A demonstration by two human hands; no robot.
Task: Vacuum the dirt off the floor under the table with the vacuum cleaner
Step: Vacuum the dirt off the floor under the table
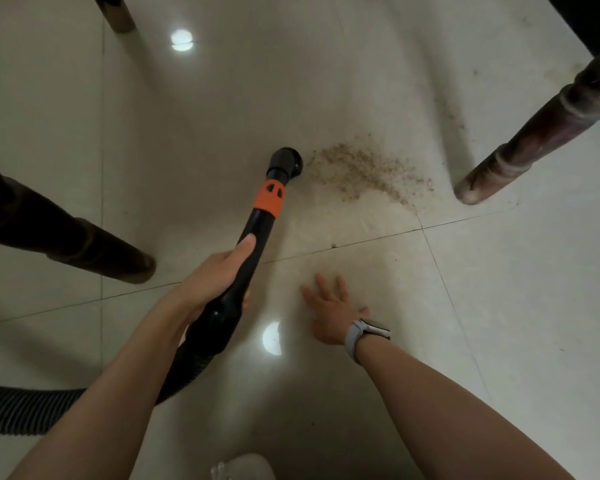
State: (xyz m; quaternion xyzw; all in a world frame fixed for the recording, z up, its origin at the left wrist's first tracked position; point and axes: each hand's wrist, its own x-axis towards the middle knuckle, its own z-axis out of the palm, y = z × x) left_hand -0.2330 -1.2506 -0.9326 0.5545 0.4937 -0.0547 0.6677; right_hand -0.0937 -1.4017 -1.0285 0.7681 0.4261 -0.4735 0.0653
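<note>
My left hand point(219, 275) grips the black vacuum wand point(253, 233), which has an orange collar point(270, 197). Its round black nozzle point(286, 165) rests on the pale tiled floor, at the left edge of a patch of brown dirt point(364, 171). The ribbed hose point(21, 407) runs off to the lower left. My right hand point(329, 310), with a grey watch on the wrist, lies flat on the floor with fingers spread, below the dirt and right of the wand.
Dark wooden table legs stand around the spot: one at the right point(520, 150), one at the left point(66, 233), one at the top left point(116, 12). Fainter dust trails run up toward the top right point(451, 112). A white object point(243, 467) shows at the bottom edge.
</note>
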